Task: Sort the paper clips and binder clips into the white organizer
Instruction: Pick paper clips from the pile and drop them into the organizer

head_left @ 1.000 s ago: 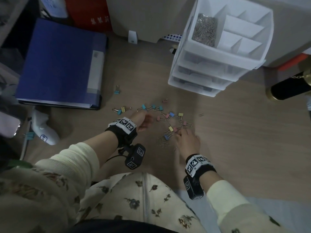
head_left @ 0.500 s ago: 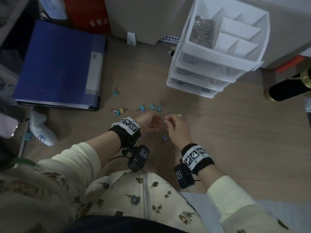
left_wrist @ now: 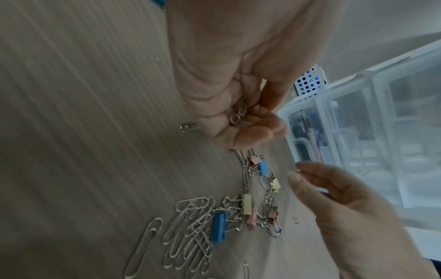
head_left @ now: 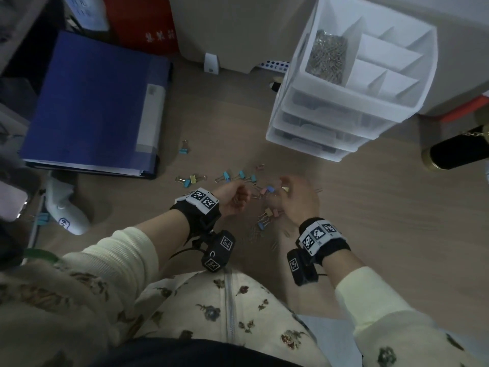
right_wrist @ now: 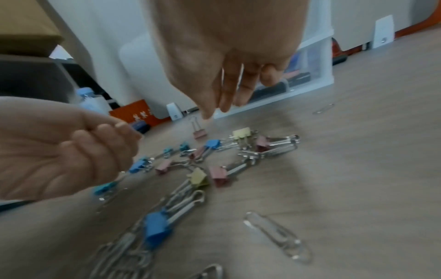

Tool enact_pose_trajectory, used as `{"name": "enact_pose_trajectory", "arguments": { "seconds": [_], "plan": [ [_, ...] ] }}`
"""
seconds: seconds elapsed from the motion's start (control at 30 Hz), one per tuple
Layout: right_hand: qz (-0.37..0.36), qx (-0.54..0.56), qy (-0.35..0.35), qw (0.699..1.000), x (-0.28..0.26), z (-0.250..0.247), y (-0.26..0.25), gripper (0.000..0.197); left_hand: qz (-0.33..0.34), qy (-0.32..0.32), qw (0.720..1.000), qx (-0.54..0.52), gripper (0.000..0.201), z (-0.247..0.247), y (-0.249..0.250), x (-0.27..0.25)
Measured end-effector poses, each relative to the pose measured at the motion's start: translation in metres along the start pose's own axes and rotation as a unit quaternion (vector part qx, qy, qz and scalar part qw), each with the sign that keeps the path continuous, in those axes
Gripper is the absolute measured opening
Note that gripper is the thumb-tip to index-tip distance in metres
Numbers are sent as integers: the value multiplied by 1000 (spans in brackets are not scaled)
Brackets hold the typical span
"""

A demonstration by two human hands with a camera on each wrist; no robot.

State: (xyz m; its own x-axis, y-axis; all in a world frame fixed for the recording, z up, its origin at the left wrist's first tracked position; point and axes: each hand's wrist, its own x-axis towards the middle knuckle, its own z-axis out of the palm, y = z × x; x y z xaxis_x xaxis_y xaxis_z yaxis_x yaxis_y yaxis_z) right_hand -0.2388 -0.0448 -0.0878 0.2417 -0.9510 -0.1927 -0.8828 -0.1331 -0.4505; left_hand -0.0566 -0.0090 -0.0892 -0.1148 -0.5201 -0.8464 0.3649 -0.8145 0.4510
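Observation:
My left hand (head_left: 235,200) hovers just above the wooden surface with its fingers curled round a few silver paper clips (left_wrist: 238,113). To its right, a small gap away, my right hand (head_left: 293,197) hangs over the pile with straight fingers (right_wrist: 229,94) and grips nothing. Under both hands lie coloured binder clips (head_left: 264,218) mixed with loose paper clips (left_wrist: 190,226). More binder clips (head_left: 227,176) trail off to the left. The white organizer (head_left: 344,96) stands at the back right. Its top left compartment holds a heap of paper clips (head_left: 328,56).
A blue ring binder (head_left: 90,102) lies at the left, with one teal binder clip (head_left: 184,149) near its corner. A cardboard box (head_left: 232,30) stands behind, a black and gold cylinder (head_left: 460,152) lies at the far right, and a white sock (head_left: 66,210) sits at the near left.
My right hand rose from the pile, met the left hand, then drew back to the right with its fingers spread. The left hand stayed curled and barely moved.

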Motion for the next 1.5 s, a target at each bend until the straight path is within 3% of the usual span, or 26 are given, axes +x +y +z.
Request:
{"name": "enact_pose_trajectory", "arguments": {
  "seconds": [0.13, 0.47, 0.63, 0.77, 1.07, 1.5],
  "plan": [
    [45, -78, -69, 994, 10, 7, 19, 33, -16, 26, 999, 27, 38, 0, 1, 7],
    [87, -132, -36, 987, 3, 5, 34, 24, -29, 23, 999, 36, 37, 8, 0, 18],
    [34, -67, -56, 996, 3, 5, 31, 35, -33, 17, 999, 40, 37, 8, -2, 18],
    [-1, -116, -126, 985, 12, 7, 23, 60, -31, 19, 999, 31, 37, 6, 0, 19],
    [-68, -172, -112, 976, 22, 14, 12, 30, -31, 10, 999, 22, 38, 4, 0, 19],
    [-66, -244, -141, 957, 27, 22, 5, 31, -23, 7, 1000, 19, 36, 4, 2, 17]
  ]
}}
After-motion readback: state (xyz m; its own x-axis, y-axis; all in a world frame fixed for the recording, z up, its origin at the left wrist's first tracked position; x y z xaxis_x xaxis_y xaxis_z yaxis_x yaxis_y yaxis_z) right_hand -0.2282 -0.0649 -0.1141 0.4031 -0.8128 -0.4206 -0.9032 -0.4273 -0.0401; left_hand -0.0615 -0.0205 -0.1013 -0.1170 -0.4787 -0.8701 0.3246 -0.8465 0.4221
